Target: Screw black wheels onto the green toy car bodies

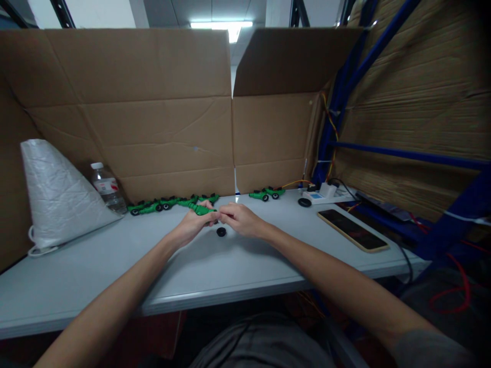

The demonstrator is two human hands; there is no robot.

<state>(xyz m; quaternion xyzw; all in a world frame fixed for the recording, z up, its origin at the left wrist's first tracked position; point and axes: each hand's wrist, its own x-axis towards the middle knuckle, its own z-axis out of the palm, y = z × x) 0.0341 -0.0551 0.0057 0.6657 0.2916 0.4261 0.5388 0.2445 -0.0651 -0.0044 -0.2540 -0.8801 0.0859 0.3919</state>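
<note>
My left hand is closed around a green toy car, held just above the table near its middle. My right hand meets it from the right, thumb and fingers pinched together at the car's end. Whatever sits between those right fingertips is hidden. Just below the hands, a small black wheel lies on the white table. Behind my left hand, several green toy cars with black wheels stand in a row. Farther right are two more green cars.
A silvery-white bag and a water bottle stand at the left. To the right lie a phone, a black disc and a power strip with cables. Cardboard walls and a blue metal frame enclose the table.
</note>
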